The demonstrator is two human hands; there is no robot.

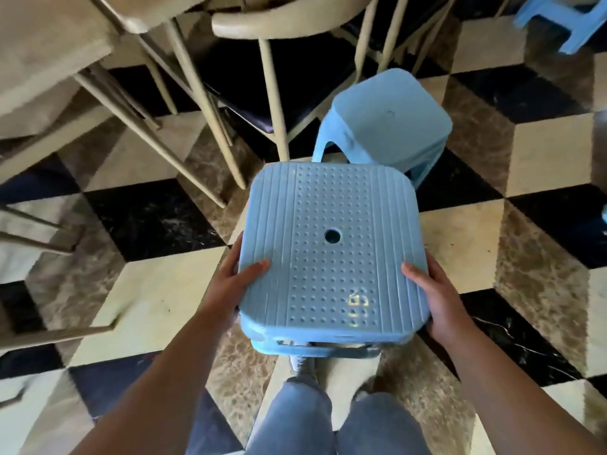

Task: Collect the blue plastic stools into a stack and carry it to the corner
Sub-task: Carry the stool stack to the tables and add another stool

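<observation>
Stool [331,247] held level by both hands, next stool straight ahead.

The seat is gripped at its 2 near side edges: left hand [235,280] with thumb on top and fingers curled under the rim, right hand [433,300] likewise. A 2nd rim shows just beneath it, so a stack of 2 may be held; this cannot be told for sure. The floor stool [391,123] stands upright beyond the far edge, slightly right, nearer the right hand. A 3rd stool [558,18] is seen far right. Lowering squarely over the floor stool is judged the likely next move.
</observation>
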